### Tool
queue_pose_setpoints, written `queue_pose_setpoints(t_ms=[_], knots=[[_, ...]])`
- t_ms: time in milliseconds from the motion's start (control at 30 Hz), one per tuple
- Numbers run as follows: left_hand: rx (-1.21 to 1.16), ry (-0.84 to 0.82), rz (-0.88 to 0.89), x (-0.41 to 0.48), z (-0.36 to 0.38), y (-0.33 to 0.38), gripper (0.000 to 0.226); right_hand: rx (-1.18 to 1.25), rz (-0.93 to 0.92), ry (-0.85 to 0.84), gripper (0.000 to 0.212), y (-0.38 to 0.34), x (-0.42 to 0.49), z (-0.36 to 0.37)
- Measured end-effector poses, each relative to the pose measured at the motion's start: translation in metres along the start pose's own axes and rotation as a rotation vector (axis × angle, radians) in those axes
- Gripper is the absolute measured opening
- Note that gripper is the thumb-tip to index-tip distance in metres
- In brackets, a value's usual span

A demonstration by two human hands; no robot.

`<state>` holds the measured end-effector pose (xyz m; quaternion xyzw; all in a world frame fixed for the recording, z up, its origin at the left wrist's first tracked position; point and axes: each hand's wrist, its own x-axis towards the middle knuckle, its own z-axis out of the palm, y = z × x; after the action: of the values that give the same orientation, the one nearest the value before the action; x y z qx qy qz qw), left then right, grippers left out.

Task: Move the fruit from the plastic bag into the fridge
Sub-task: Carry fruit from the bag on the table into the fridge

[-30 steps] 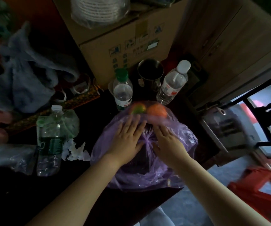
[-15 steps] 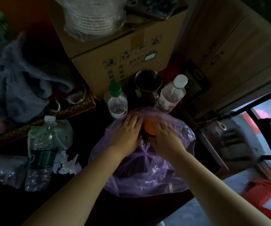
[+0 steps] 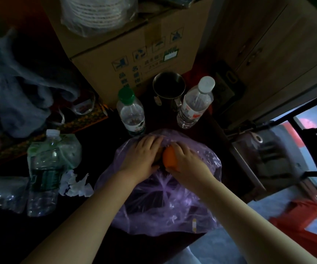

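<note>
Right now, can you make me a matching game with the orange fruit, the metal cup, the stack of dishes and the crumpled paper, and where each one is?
Things:
1. orange fruit
2. metal cup
3. stack of dishes
4. crumpled paper

Places:
A. on top of the cardboard box
B. between the green-capped bottle and the white-capped bottle
C. gripped by the right hand over the purple bag
D. beside the lying bottle

Pairs: 1-C, 2-B, 3-A, 4-D.
</note>
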<state>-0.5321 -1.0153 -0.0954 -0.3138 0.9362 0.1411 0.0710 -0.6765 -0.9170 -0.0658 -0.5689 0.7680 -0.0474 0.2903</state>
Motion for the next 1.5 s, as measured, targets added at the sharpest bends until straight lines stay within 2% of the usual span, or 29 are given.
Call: queue_pose_setpoints(t_ms=[100, 267, 367, 533, 733, 900, 1133, 1333, 1500], knots=[[-0.013, 0.025, 0.015, -0.013, -0.008, 0.005, 0.077, 0.023, -0.012, -0.018, 0.078, -0.002, -0.012, 0.001], [-0.047, 0.201, 0.09, -0.039, -0.009, 0.014, 0.058, 0.036, -0.018, -0.051, 0.076, -0.007, -0.03, 0.006], [-0.107, 0.25, 0.125, -0.047, -0.004, 0.014, 0.046, 0.016, -0.016, -0.044, 0.075, -0.01, -0.042, 0.006], [-0.077, 0.246, 0.115, -0.034, 0.002, 0.0, 0.049, -0.006, -0.03, -0.061, 0.078, -0.01, -0.053, 0.012], [-0.057, 0.096, 0.033, -0.015, -0.005, -0.01, 0.064, -0.002, -0.003, -0.05, 0.076, -0.01, -0.056, 0.023], [-0.038, 0.068, -0.009, -0.01, -0.008, -0.012, 0.072, -0.011, 0.027, -0.034, 0.076, -0.012, -0.053, 0.027], [-0.069, 0.077, 0.016, -0.011, -0.002, -0.014, 0.064, 0.0, 0.066, -0.023, 0.076, -0.013, -0.052, 0.037], [-0.151, 0.013, 0.02, -0.024, 0.001, -0.017, 0.074, 0.038, 0.086, 0.007, 0.079, -0.019, -0.05, 0.042], [-0.088, 0.108, 0.131, -0.041, -0.011, -0.022, 0.073, 0.036, 0.069, 0.092, 0.08, -0.027, -0.053, 0.039]])
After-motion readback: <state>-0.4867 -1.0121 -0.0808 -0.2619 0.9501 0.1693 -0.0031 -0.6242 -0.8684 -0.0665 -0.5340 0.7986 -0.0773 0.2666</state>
